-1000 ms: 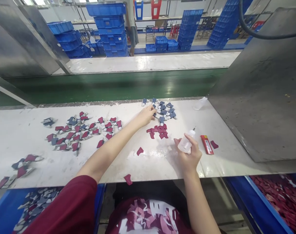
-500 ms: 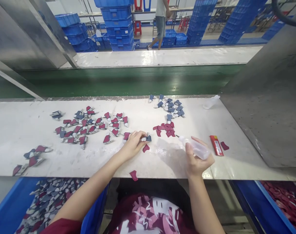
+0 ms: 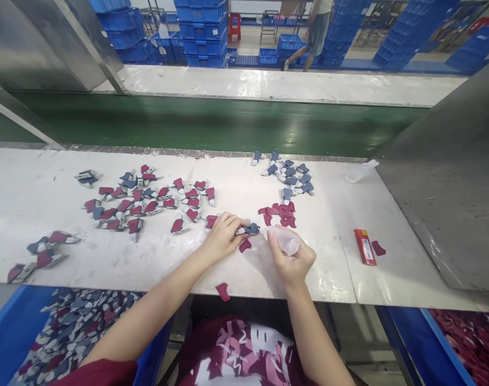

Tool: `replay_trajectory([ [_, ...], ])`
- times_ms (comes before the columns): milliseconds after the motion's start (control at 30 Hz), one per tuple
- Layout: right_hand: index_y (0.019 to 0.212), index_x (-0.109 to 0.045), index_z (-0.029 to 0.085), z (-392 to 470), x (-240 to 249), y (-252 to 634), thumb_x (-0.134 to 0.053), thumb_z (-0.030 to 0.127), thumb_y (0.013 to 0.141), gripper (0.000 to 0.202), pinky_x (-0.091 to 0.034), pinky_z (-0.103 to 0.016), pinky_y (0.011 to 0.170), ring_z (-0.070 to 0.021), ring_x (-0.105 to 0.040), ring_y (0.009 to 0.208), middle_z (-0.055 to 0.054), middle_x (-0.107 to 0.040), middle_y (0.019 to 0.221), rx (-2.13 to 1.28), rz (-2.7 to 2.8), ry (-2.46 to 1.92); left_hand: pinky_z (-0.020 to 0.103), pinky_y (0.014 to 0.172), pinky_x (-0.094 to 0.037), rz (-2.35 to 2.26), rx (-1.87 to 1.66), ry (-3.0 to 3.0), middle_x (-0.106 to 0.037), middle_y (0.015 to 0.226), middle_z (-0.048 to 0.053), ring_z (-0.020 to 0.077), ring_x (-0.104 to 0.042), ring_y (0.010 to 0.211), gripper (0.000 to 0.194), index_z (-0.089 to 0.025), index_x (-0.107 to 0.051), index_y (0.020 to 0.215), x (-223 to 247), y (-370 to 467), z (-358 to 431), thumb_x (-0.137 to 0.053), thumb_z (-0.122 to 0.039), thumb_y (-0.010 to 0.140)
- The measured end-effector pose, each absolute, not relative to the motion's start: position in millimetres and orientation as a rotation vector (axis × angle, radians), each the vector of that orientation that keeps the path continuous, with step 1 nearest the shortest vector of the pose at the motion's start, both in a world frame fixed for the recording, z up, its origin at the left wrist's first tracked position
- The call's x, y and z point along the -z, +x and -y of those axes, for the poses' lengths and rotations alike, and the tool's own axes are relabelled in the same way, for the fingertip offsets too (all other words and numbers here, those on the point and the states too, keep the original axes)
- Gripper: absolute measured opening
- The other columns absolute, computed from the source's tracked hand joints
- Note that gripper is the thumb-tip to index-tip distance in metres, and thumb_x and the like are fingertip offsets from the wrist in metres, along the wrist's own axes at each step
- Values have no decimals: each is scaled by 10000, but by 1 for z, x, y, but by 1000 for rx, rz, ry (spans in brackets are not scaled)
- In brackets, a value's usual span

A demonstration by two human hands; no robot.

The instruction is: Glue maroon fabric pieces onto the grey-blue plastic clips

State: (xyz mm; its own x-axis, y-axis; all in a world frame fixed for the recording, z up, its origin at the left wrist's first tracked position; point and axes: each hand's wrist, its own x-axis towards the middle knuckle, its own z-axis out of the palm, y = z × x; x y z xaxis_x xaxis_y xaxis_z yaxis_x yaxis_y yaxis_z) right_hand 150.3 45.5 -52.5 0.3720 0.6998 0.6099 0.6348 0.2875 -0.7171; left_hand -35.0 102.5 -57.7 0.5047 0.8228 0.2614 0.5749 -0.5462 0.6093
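Between the fingertips of my left hand (image 3: 222, 236) is a small dark-blue and grey plastic part (image 3: 250, 229), held just above the white table (image 3: 328, 214). My right hand (image 3: 293, 260) is wrapped round a translucent squeeze bottle (image 3: 287, 239), tipped so its nozzle end points at that part. Whether the tip touches the part I cannot tell. A loose maroon piece (image 3: 245, 245) lies below the held part, and another maroon piece (image 3: 222, 291) is at the table's front edge. Behind my right hand is a cluster of maroon pieces (image 3: 287, 214).
Several blue-grey parts (image 3: 289, 174) lie toward the back; many maroon-topped parts (image 3: 138, 195) spread at left. A red packet (image 3: 365, 246) and a clear bottle-like piece (image 3: 361, 171) are at right. Filled bins (image 3: 11, 332) stand below. Beyond the green belt (image 3: 228, 123) a person walks.
My right hand has brought the bottle leftward to the part in my left hand. The left hand keeps hold of its part. The person in the background has moved right.
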Motion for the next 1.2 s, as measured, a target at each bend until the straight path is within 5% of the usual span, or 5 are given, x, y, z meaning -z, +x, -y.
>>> replay_trajectory([
  [1200, 879, -737, 174, -34, 57, 156, -714, 311, 834, 147, -588, -324, 656, -213, -720, 700, -59, -760, 814, -137, 1256, -1422, 420, 908, -432, -1194, -689, 2279, -703, 974, 44, 245, -574, 990, 131, -206, -626, 1026, 53, -34, -100, -653, -243, 904],
])
